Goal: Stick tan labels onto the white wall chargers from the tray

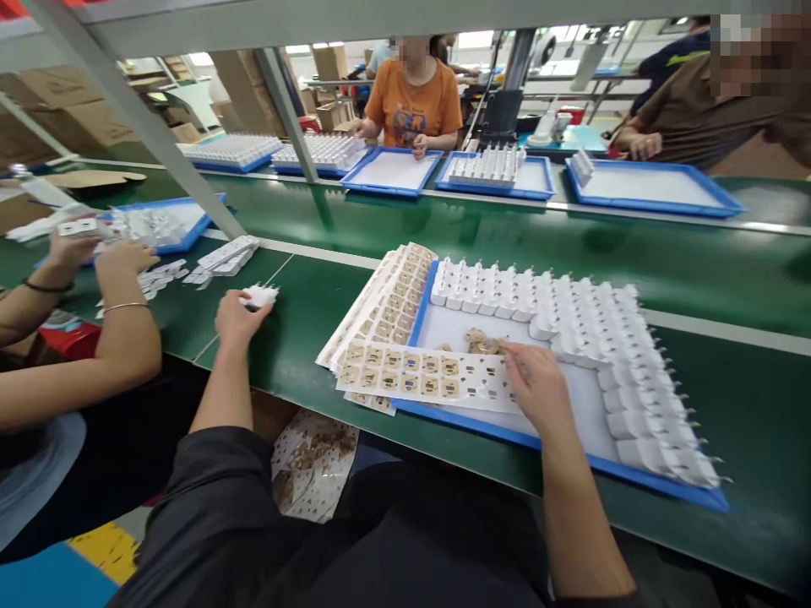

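My landmark is the blue tray (481, 429) before me. Well to its left, my left hand (236, 319) is closed round a white piece (262, 295), thumb and fingers on its sides. Over the tray, my right hand (538, 380) has its fingers bunched at the right end of a sticker sheet (405, 376); whether they pinch the sheet or something small, I can't tell. That sheet lies across the tray's near left corner, with crumpled brown scraps (482, 341) just beyond it. A stack of sheets (389, 304) lies along the tray's left side. Rows of white parts (570, 312) fill its far and right sides, leaving bare floor in the middle.

Beyond the tray's far left, a slanted grey post (149, 135) comes down near loose white pieces (225, 260), with a co-worker's hands (127, 253) past them. A grey beam (380, 19) crosses above. More blue trays (659, 203) line the far side.

Green bench top (304, 338) shows between my left hand and the stack, and right of the tray; the bench's front edge runs near the tray's near rim.
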Motion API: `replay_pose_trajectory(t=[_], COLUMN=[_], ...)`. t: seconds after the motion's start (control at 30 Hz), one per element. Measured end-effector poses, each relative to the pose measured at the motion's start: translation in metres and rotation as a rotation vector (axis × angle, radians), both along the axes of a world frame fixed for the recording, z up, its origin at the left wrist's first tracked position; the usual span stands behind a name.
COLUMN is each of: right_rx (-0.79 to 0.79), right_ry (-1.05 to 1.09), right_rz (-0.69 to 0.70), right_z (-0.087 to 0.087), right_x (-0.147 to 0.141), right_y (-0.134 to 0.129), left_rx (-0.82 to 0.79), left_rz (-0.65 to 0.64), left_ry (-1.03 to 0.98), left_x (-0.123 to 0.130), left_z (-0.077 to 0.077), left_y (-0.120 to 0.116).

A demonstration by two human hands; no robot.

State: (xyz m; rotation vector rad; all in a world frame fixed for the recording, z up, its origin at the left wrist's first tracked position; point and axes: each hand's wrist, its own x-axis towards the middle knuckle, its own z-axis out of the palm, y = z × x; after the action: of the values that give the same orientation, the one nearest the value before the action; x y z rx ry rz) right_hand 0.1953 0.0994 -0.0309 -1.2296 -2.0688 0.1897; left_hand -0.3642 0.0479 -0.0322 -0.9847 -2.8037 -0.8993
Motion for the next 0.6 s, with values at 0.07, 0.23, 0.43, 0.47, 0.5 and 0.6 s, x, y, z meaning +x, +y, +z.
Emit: replay_pose_trajectory(t=[0.07,0.23,0.43,0.47,0.5,0.6], right_rx=[-0.025,-0.068,-0.088,-0.091,-0.094,-0.080], right_ry=[-0.058,-0.174,-0.062,-0.028,0.005,0.077], right_rz=[0.043,0.099,0.151,0.174,0.199,0.255], right_z=[-0.001,-0.005,0.005,0.008,0.013,0.026], right_x=[-0.006,-0.022,-0.020,-0.019,-0.018,-0.015], right_y=[-0.002,-0.007,-0.008,-0.010,-0.012,-0.020], left_rx=[0.011,0.059,0.173,0.194,0.176,0.116], left_rz=[0.039,0.044,-0.305,-0.459,-0.647,-1.156], left_ry=[-0.027,-0.013,0.018,-0.031,-0.084,-0.212], left_x=[-0.015,-0.026,0.071,0.103,0.136,0.228], left_z=[0.004,0.012,0.030,0.035,0.041,0.058], left_y=[0.001,0.004,0.014,0.014,0.013,0.017])
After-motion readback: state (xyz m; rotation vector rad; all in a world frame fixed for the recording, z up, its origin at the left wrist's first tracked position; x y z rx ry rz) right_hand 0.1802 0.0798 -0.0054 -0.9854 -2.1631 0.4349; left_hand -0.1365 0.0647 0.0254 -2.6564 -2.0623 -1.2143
